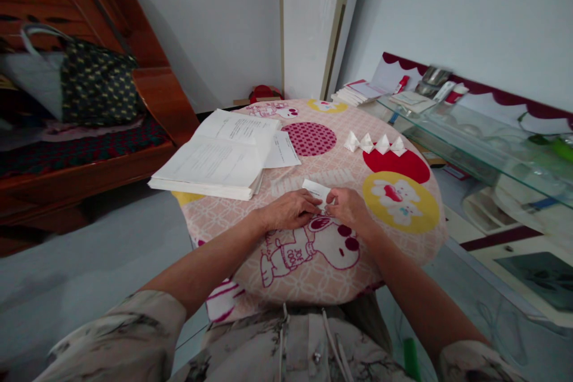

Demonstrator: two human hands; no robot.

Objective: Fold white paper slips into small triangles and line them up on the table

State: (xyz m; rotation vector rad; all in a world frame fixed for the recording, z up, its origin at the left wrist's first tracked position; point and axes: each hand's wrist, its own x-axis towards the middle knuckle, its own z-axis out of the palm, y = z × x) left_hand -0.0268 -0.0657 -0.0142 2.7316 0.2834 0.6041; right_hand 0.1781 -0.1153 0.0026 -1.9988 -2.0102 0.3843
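Note:
A small piece of white paper (316,188) lies at the near middle of the round table, between my two hands. My left hand (293,209) has its fingers closed on the paper's left edge. On the right edge, my right hand (348,208) pinches the same paper between thumb and fingers. Several folded white paper shapes with pointed tops (383,144) stand in a row at the table's right. To the left lies a thick stack of printed sheets (215,158), spread like an open book, with a loose printed sheet (283,152) beside it.
A patterned cloth (286,286) covers the table. Right of it stands a glass-topped cabinet (483,143) holding papers and metal cups. A wooden bench (156,92) with a dotted bag (98,80) is at the left; a white floor-standing unit (311,30) stands behind.

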